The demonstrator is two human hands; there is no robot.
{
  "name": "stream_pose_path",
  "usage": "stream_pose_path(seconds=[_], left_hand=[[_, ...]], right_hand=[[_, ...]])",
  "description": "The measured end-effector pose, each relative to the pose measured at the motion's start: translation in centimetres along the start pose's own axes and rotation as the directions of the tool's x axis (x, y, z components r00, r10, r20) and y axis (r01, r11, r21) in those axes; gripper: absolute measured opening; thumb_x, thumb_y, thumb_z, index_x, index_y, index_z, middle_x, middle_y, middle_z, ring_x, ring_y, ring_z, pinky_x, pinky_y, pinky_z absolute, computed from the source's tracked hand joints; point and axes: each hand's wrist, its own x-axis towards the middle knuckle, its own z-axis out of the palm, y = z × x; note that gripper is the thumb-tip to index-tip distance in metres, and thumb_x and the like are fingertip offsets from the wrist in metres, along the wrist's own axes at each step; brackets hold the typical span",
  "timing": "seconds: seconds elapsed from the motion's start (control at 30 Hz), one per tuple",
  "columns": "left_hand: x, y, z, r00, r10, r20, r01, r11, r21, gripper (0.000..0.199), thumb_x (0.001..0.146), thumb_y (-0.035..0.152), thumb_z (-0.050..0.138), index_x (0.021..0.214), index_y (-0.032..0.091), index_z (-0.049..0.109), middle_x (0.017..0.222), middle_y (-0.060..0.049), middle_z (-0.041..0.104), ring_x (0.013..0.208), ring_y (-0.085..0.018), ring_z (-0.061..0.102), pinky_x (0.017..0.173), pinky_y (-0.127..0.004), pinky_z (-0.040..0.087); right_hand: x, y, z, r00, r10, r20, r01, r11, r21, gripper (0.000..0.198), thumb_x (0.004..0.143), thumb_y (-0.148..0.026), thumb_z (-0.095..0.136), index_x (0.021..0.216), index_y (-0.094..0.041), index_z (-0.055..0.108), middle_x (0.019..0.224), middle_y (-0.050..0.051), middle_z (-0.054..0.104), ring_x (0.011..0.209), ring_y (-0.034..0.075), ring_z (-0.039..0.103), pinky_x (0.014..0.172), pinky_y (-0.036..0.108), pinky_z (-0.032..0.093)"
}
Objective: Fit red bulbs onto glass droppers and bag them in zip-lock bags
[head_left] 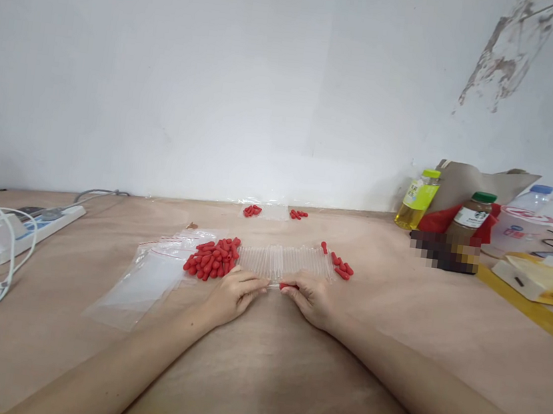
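My left hand pinches a thin clear tube lying crosswise between my two hands. At the tube's right end, my right hand closes its fingers on a red rubber bulb; whether the tube is inside it, I cannot tell. Just behind both hands lies a row of clear tubes side by side, one with a red bulb at its far end. A heap of red bulbs is beside my left hand. Several more red bulbs lie right of the row.
Flat clear zip bags lie left of the heap. By the wall is a clear bag with red bulbs at both ends. At left is a power strip with white cables. Bottles and a yellow packet stand at right.
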Motion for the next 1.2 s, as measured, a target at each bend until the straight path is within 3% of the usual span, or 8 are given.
stream_pose_path(seconds=[0.2, 0.4, 0.67, 1.03, 1.13, 1.2], left_hand=[[0.0, 0.4, 0.2, 0.999, 0.045, -0.002, -0.045, 0.997, 0.058, 0.022, 0.088, 0.022, 0.043, 0.100, 0.018, 0.061, 0.076, -0.004, 0.064, 0.068, -0.013, 0.055, 0.065, -0.028, 0.036], [-0.3, 0.3, 0.5, 0.996, 0.084, -0.041, -0.078, 0.988, 0.133, 0.020, 0.088, 0.021, 0.045, 0.099, 0.020, 0.061, 0.074, -0.002, 0.063, 0.065, -0.012, 0.053, 0.071, -0.031, 0.033], [-0.3, 0.6, 0.7, 0.998, 0.069, -0.001, -0.068, 0.987, 0.145, 0.024, 0.089, 0.022, 0.041, 0.103, 0.022, 0.060, 0.074, -0.003, 0.063, 0.068, -0.013, 0.054, 0.076, -0.033, 0.033], [0.0, 0.7, 1.0, 0.999, 0.049, 0.015, -0.051, 0.995, 0.080, 0.022, 0.088, 0.021, 0.044, 0.101, 0.021, 0.060, 0.073, -0.002, 0.062, 0.067, -0.013, 0.054, 0.076, -0.033, 0.034], [0.2, 0.6, 1.1, 0.998, 0.014, -0.065, -0.012, 0.999, 0.032, 0.019, 0.087, 0.022, 0.046, 0.098, 0.021, 0.061, 0.078, -0.002, 0.065, 0.068, -0.013, 0.055, 0.076, -0.032, 0.035], [0.3, 0.7, 1.1, 0.993, -0.015, -0.120, 0.014, 1.000, -0.003, 0.018, 0.087, 0.023, 0.046, 0.098, 0.020, 0.060, 0.079, -0.003, 0.066, 0.067, -0.013, 0.056, 0.076, -0.032, 0.036]], right_hand=[[0.0, -0.1, -0.1, 0.999, -0.047, 0.000, 0.046, 0.997, -0.066, 0.015, 0.084, -0.027, 0.047, 0.082, -0.019, 0.060, 0.072, 0.003, 0.062, 0.070, 0.014, 0.054, 0.065, 0.028, 0.041], [0.1, -0.5, -0.5, 0.990, -0.127, 0.064, 0.141, 0.944, -0.299, 0.014, 0.083, -0.026, 0.049, 0.085, -0.021, 0.061, 0.070, 0.002, 0.062, 0.074, 0.016, 0.050, 0.082, 0.039, 0.031], [0.1, -0.7, -0.4, 0.979, -0.168, 0.116, 0.199, 0.910, -0.364, 0.015, 0.083, -0.024, 0.047, 0.090, -0.023, 0.061, 0.069, 0.000, 0.061, 0.075, 0.015, 0.051, 0.089, 0.040, 0.025], [0.5, -0.9, -0.4, 0.976, -0.141, 0.165, 0.185, 0.939, -0.290, 0.018, 0.084, -0.023, 0.046, 0.093, -0.022, 0.061, 0.071, 0.002, 0.062, 0.075, 0.016, 0.050, 0.085, 0.040, 0.030], [0.7, -0.6, -0.3, 0.993, -0.062, 0.098, 0.076, 0.987, -0.144, 0.015, 0.082, -0.027, 0.050, 0.090, -0.023, 0.063, 0.073, 0.003, 0.063, 0.075, 0.017, 0.052, 0.080, 0.038, 0.035], [0.9, -0.4, 0.0, 0.997, 0.079, 0.000, -0.079, 0.997, 0.026, 0.016, 0.079, -0.031, 0.055, 0.091, -0.023, 0.061, 0.078, 0.003, 0.063, 0.077, 0.016, 0.054, 0.077, 0.035, 0.040]])
